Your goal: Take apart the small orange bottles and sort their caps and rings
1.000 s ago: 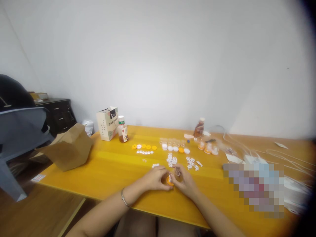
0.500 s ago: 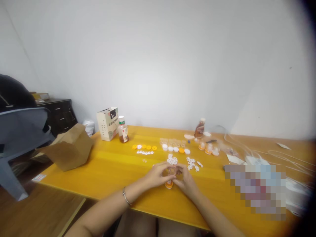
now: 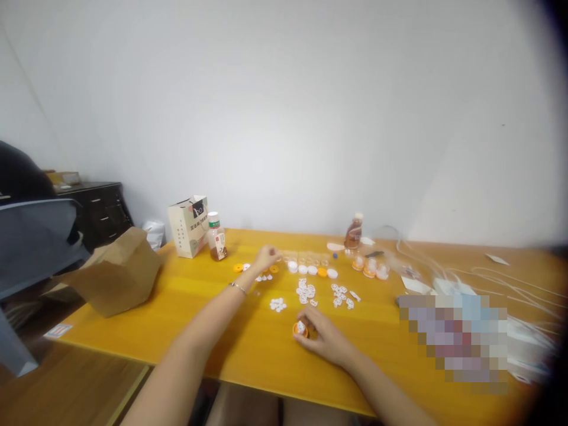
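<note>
My left hand reaches to the back row of small clear plastic cups. Its fingers are pinched at the row's left end on what looks like one of these cups, partly hidden. Near the front, my right hand curls thumb and fingers round a small orange round base with a white piece upright in it. Just behind lie small white discs and white cut-out pieces. White and orange caps form a line before the cups. My left forearm partly covers yellow discs and white cone-like pieces.
Orange-based clear pieces stand at back right, near a brown bottle. More white cut-outs lie right. A paper bag, a labelled bottle and a brown bag stand left. Cables cross the right side.
Both hands were together round a clear cup above the orange base. My left hand has moved away, back and left, to the cup row; my right hand has lowered onto the orange base.
</note>
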A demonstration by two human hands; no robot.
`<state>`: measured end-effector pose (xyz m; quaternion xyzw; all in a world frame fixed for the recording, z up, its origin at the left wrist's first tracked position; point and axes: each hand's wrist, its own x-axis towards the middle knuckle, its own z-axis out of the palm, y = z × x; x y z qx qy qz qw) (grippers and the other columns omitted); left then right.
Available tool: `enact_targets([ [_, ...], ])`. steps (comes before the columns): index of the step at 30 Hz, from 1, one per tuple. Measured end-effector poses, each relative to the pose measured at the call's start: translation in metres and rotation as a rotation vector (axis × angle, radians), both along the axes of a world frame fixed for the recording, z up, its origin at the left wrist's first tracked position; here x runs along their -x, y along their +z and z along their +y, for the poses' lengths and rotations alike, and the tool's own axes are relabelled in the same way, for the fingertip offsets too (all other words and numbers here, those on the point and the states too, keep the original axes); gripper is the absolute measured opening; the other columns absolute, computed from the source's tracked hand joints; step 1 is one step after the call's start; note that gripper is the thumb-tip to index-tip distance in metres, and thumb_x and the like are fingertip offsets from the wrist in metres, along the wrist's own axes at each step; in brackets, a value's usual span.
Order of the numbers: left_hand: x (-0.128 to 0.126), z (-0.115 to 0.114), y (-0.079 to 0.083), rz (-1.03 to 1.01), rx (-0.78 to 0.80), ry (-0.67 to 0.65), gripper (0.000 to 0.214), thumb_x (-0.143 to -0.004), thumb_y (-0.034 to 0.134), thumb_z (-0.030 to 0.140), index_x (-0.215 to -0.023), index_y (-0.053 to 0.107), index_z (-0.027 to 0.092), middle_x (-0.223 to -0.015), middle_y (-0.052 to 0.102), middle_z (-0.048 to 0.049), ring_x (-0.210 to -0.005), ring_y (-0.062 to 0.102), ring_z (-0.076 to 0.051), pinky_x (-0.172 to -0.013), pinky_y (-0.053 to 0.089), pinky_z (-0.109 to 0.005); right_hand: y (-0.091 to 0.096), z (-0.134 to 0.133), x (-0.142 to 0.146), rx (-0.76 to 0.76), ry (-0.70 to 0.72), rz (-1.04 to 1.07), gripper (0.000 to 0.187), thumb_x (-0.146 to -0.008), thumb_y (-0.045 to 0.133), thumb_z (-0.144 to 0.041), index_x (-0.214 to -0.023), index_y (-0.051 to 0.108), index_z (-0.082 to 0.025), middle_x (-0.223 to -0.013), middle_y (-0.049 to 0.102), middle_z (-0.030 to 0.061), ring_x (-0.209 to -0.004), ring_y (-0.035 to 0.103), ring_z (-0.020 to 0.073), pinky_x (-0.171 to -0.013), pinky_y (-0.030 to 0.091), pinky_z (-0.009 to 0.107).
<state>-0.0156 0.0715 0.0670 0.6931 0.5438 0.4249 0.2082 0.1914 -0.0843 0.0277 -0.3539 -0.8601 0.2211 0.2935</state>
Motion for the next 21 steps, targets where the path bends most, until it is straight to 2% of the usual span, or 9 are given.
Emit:
enact_targets([
  [3,-0.005,0.02,-0.006,0.02,0.038,0.026,0.014,-0.064,0.06,0.024,-0.065,0.057,0.01,-0.058,0.053,0.0019,-0.06,0.049,-0.011,-0.056,0.037,-0.02,0.0,0.0,0.0,0.006,0.01,-0.01,0.01,-0.078,0.052,-0.027,-0.085,0.05,-0.02,-0.075,0.049,-0.0002,-0.069,0.046,0.0134,-0.065,0.039,0.024],
  [7,-0.011,0.029,-0.015,0.044,0.066,0.058,0.009,-0.061,0.062,0.015,-0.065,0.056,0.01,-0.06,0.055,0.0003,-0.061,0.051,-0.013,-0.057,0.037,-0.021,-0.002,0.0,0.0,0.036,0.005,-0.018,0.011,-0.078,0.052,-0.028,-0.086,0.051,-0.02,-0.076,0.051,-0.0004,-0.069,0.046,0.0133,-0.065,0.039,0.023],
  [10,-0.012,0.029,-0.014,0.048,0.061,0.079,0.011,-0.062,0.061,0.012,-0.072,0.059,0.009,-0.069,0.059,-0.0046,-0.068,0.054,-0.016,-0.062,0.04,-0.024,-0.003,0.001,0.001,0.042,0.001,-0.015,0.011,-0.078,0.052,-0.029,-0.084,0.052,-0.02,-0.075,0.051,-0.0003,-0.069,0.046,0.0132,-0.065,0.039,0.023],
  [13,-0.013,0.024,-0.009,0.035,0.019,0.081,0.019,-0.068,0.059,0.015,-0.086,0.06,0.01,-0.087,0.061,-0.0098,-0.084,0.055,-0.019,-0.074,0.041,-0.027,-0.005,0.002,0.0,0.038,-0.003,-0.015,0.012,-0.078,0.052,-0.031,-0.081,0.053,-0.02,-0.074,0.051,-0.0005,-0.067,0.046,0.0127,-0.064,0.038,0.023],
  [16,-0.017,0.005,-0.004,0.03,-0.042,0.04,0.023,-0.075,0.053,0.021,-0.096,0.059,0.012,-0.101,0.058,-0.0111,-0.098,0.051,-0.02,-0.085,0.038,-0.029,-0.007,0.004,0.0,0.043,-0.008,-0.017,0.014,-0.077,0.054,-0.034,-0.079,0.054,-0.019,-0.071,0.05,-0.001,-0.065,0.045,0.0121,-0.061,0.038,0.022],
  [19,-0.02,-0.033,-0.001,0.059,-0.07,-0.103,0.02,-0.078,0.053,0.027,-0.091,0.062,0.015,-0.094,0.061,-0.0061,-0.09,0.055,-0.016,-0.081,0.041,-0.025,-0.011,0.008,0.0,0.058,-0.011,0.006,0.017,-0.076,0.055,-0.036,-0.077,0.055,-0.019,-0.069,0.049,-0.0014,-0.062,0.044,0.0114,-0.058,0.037,0.022],
  [20,-0.019,-0.049,-0.001,0.08,-0.072,-0.201,0.018,-0.079,0.053,0.029,-0.087,0.063,0.016,-0.088,0.063,-0.0037,-0.084,0.056,-0.014,-0.077,0.042,-0.023,-0.013,0.009,0.0,0.065,-0.014,0.018,0.017,-0.076,0.056,-0.036,-0.077,0.055,-0.019,-0.068,0.049,-0.0016,-0.061,0.044,0.0112,-0.057,0.037,0.021],
  [21,-0.019,-0.065,-0.001,0.135,-0.087,-0.4,0.018,-0.08,0.052,0.029,-0.087,0.063,0.016,-0.085,0.062,-0.0034,-0.081,0.056,-0.013,-0.075,0.043,-0.023,-0.015,0.01,0.0,0.071,-0.017,0.03,0.018,-0.075,0.056,-0.036,-0.078,0.055,-0.018,-0.067,0.048,-0.0018,-0.06,0.043,0.011,-0.056,0.037,0.021],
])
